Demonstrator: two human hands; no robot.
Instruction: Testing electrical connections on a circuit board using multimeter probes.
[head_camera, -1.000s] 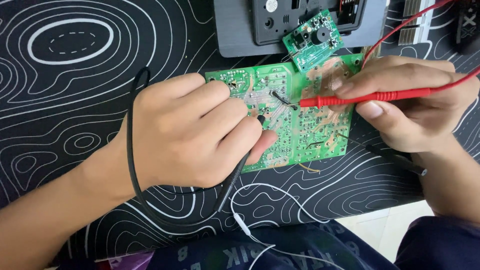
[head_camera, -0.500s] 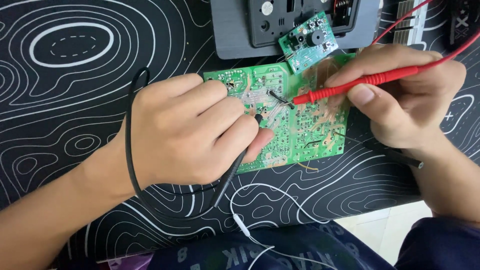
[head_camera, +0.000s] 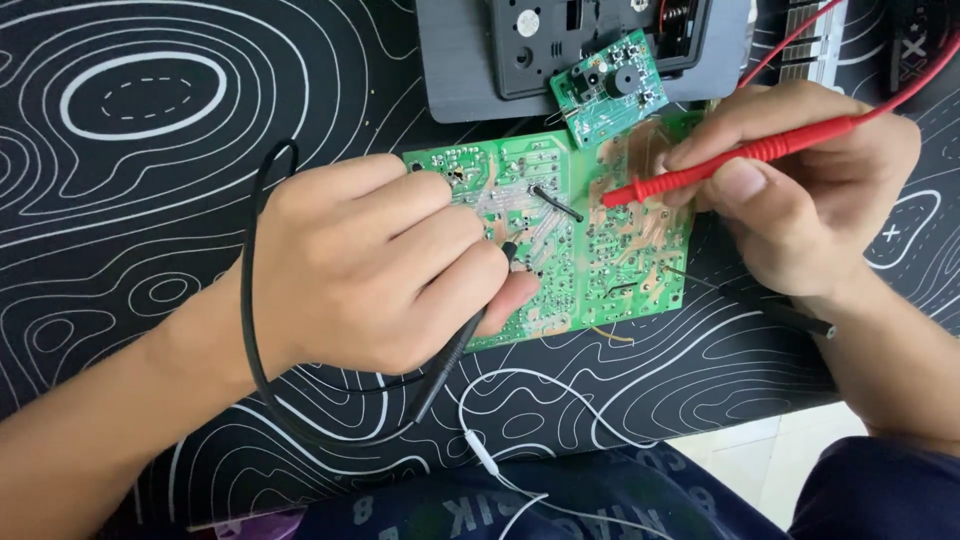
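A: Large circuit board (head_camera: 600, 250)?
B: Glossy green lacquer, dull silvery solder points, brownish stains.
A: Probes?
B: Red probe (head_camera: 740, 160), ridged matt plastic; black probe (head_camera: 455, 350), smooth plastic with a rubbery black lead.
A: Mat (head_camera: 130, 150)?
B: Matt black cloth-like surface, white printed lines.
A: Casing (head_camera: 460, 70)?
B: Grey matt plastic.

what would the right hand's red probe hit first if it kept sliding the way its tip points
Probably the short black component standing on the large green circuit board: the red probe in the right hand points left and slightly down at it. Depth is unclear; the tip may touch the board first.
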